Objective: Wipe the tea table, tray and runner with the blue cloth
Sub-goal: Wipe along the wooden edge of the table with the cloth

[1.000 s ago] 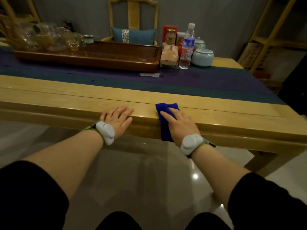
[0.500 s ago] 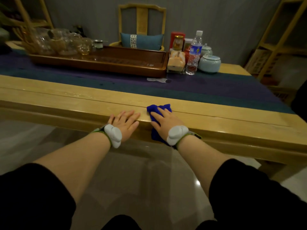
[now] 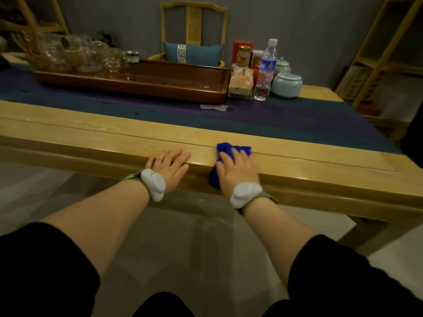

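The blue cloth (image 3: 223,150) lies folded over the near edge of the yellow wooden tea table (image 3: 91,136). My right hand (image 3: 237,169) presses flat on top of it, fingers spread, and part of the cloth hangs down the table's front. My left hand (image 3: 169,167) rests flat and empty on the same edge, a hand's width to the left. Behind them the dark purple and teal runner (image 3: 286,120) crosses the table. The brown wooden tray (image 3: 142,84) stands on the runner at the back left.
Glass teaware (image 3: 75,56) crowds the tray's left end. A water bottle (image 3: 265,69), jars, a red box and two pale lidded pots (image 3: 286,84) stand right of the tray. A chair with a teal cushion (image 3: 193,53) is behind; shelves flank both sides. A small white object (image 3: 214,107) lies on the runner.
My right hand slid the cloth left along the table edge toward the left hand, then back to the right. The left hand stayed resting on the edge.
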